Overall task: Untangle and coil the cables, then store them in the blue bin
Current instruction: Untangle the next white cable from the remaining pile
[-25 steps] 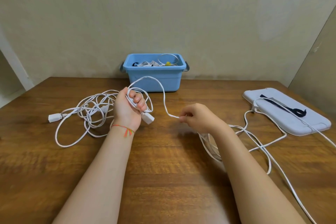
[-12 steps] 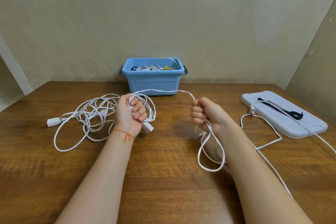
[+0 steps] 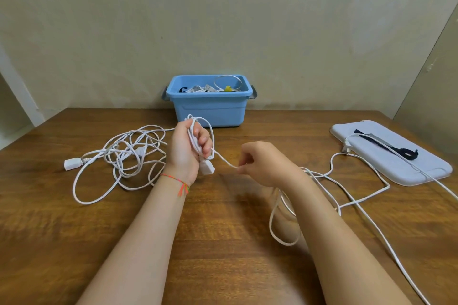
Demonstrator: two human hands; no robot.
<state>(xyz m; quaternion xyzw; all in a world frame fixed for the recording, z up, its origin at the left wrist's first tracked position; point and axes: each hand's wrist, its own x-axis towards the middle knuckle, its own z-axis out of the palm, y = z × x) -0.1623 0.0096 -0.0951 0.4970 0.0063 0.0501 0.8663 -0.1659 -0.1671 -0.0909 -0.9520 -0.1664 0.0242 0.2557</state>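
My left hand [image 3: 186, 150] grips a small coil of white extension cable, whose socket end [image 3: 207, 167] sticks out below the fist. From the coil the cable runs right to my right hand [image 3: 261, 164], which pinches it between thumb and fingers. Past that hand the white cable [image 3: 359, 202] trails in loose loops over the table's right side. A second, tangled white cable [image 3: 128, 156] lies left of my left hand. The blue bin [image 3: 210, 106] stands at the back by the wall, with several coiled cables inside.
The bin's pale lid [image 3: 396, 156] lies flat at the right, with a black strap [image 3: 394, 147] and part of the white cable across it. The wooden table [image 3: 223, 267] ends at the wall behind and has a gap at the far left.
My right hand has dropped from a raised fist on the cable to a lower pinch closer to the left hand. The span of cable between the hands is shorter, and another loop sits in my left hand.
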